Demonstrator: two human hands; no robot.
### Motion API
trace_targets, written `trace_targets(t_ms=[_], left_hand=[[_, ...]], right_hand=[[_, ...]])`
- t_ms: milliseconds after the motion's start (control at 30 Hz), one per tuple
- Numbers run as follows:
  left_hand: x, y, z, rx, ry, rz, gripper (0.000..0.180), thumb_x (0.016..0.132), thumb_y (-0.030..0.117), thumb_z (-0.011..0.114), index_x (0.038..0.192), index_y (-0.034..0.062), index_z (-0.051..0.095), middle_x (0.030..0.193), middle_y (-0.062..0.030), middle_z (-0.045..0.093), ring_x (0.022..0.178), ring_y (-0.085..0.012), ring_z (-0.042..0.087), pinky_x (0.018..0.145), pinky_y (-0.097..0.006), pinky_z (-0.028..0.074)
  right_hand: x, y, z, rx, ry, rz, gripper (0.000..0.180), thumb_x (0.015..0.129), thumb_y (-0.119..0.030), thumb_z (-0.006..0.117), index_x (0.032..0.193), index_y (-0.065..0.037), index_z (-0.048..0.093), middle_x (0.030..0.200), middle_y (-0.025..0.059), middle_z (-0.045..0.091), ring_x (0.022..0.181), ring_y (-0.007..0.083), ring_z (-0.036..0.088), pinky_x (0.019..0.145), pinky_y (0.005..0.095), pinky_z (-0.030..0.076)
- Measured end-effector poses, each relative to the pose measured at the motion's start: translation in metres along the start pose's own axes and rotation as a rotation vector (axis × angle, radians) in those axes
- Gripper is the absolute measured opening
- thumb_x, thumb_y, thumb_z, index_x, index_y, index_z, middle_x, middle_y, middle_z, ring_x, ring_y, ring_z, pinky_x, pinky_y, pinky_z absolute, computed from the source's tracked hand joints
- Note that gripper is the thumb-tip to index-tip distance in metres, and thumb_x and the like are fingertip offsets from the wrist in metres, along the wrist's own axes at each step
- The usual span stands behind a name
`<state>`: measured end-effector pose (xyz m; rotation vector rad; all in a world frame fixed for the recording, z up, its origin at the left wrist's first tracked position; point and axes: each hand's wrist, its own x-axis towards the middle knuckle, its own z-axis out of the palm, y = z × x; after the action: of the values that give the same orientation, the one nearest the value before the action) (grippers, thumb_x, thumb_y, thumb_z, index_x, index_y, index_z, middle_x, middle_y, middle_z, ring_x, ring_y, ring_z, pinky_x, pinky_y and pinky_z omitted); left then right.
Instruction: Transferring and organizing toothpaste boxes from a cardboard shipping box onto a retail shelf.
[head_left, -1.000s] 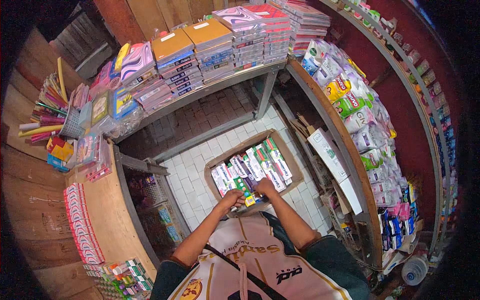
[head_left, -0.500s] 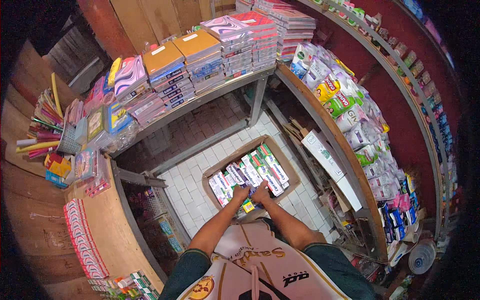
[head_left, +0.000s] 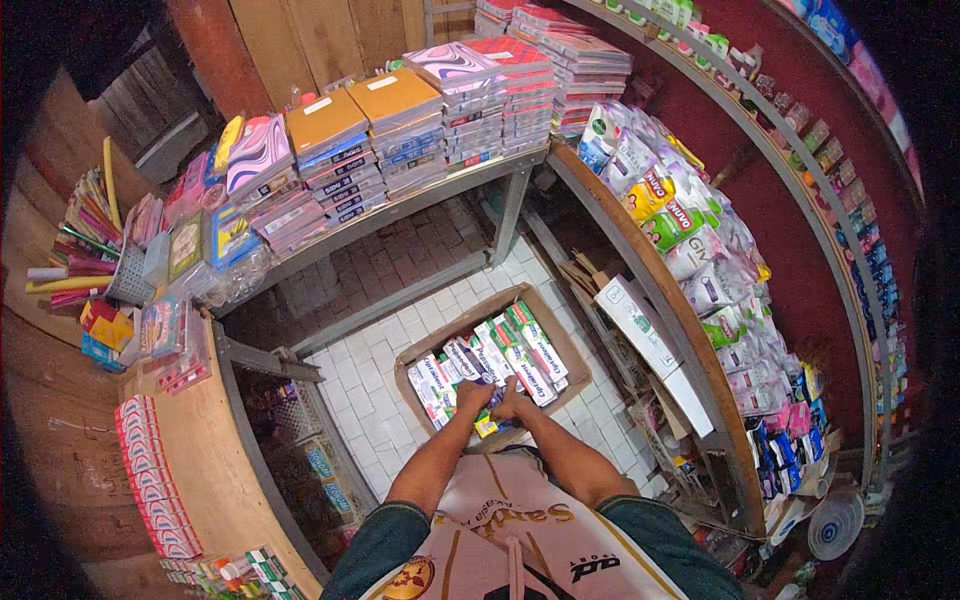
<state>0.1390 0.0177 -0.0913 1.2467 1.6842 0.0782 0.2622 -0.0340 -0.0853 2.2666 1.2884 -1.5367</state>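
Note:
On the tiled floor in front of me stands an open cardboard box (head_left: 408, 388) holding several toothpaste cartons (head_left: 490, 362), white with green, red and blue. Over its near side my left hand (head_left: 474, 397) and my right hand (head_left: 511, 402) are close together, fingers curled. Between them shows a small purple packet (head_left: 496, 394), which both hands appear to pinch; its exact kind is too small to make out. A yellow item (head_left: 486, 427) lies just under the hands at the box's near edge.
Stacked books (head_left: 400, 95) line the shelf ahead. Plastic pouches (head_left: 690, 230) fill the right shelf, with a long white carton (head_left: 655, 345) below it. Red-and-white boxes (head_left: 155, 480) stand on the wooden counter at left. Metal frame legs (head_left: 512, 215) flank the floor space.
The view has shifted slightly, and the box sits a little lower in it. My hands stay together at its near side, the right one drawn slightly closer to the left.

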Motion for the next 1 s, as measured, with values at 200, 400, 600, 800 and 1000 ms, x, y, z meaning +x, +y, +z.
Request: trace_targets(t_ms=[200,400,600,800,1000], left_hand=[[-0.005,0.022,-0.011,-0.218,-0.015,-0.109,0.040,0.062,0.027,0.069,0.084,-0.0055,0.066,0.081,-0.0170,0.068,0.069,-0.0252,0.066,0.061,-0.035,0.052],[0.008,-0.035,-0.037,-0.902,-0.308,-0.150,0.021,0.069,0.019,0.065,0.082,0.0031,0.061,0.070,-0.0057,0.060,0.059,-0.0197,0.060,0.056,-0.034,0.052],[-0.060,-0.012,-0.077,-0.797,-0.285,-0.093,0.017,0.066,0.011,0.063,0.079,0.0005,0.060,0.073,-0.0060,0.061,0.060,-0.0173,0.060,0.055,-0.031,0.051],[-0.099,-0.031,-0.101,-1.028,-0.397,-0.019,0.031,0.076,0.008,0.060,0.106,0.0024,0.056,0.093,-0.0071,0.063,0.082,-0.0201,0.064,0.073,-0.037,0.055],[-0.165,-0.040,-0.126,-1.154,-0.360,0.144,0.055,0.073,-0.005,0.069,0.122,0.0041,0.046,0.106,-0.0089,0.061,0.096,-0.0211,0.063,0.083,-0.037,0.054]], right_hand=[[0.038,0.036,0.018,0.123,0.177,-0.167,0.122,0.059,-0.025,0.079,0.137,0.000,-0.011,0.107,0.0250,0.059,0.088,0.0300,0.063,0.074,0.0372,0.052],[-0.013,-0.023,-0.006,0.516,-0.106,-0.242,0.090,0.068,-0.020,0.078,0.131,0.005,0.020,0.114,0.0197,0.052,0.098,0.0283,0.058,0.078,0.0361,0.053],[-0.034,-0.018,-0.021,0.959,-0.240,-0.084,0.045,0.080,-0.008,0.066,0.118,0.003,0.045,0.105,0.0121,0.057,0.091,0.0222,0.061,0.075,0.0368,0.058],[-0.100,-0.030,-0.027,1.050,-0.463,-0.196,0.059,0.083,-0.008,0.061,0.134,0.001,0.032,0.117,0.0151,0.052,0.094,0.0239,0.061,0.075,0.0371,0.056],[-0.126,-0.036,-0.015,0.821,-0.624,-0.366,0.067,0.072,-0.005,0.067,0.133,-0.003,0.039,0.111,0.0101,0.058,0.097,0.0204,0.057,0.086,0.0326,0.043]])
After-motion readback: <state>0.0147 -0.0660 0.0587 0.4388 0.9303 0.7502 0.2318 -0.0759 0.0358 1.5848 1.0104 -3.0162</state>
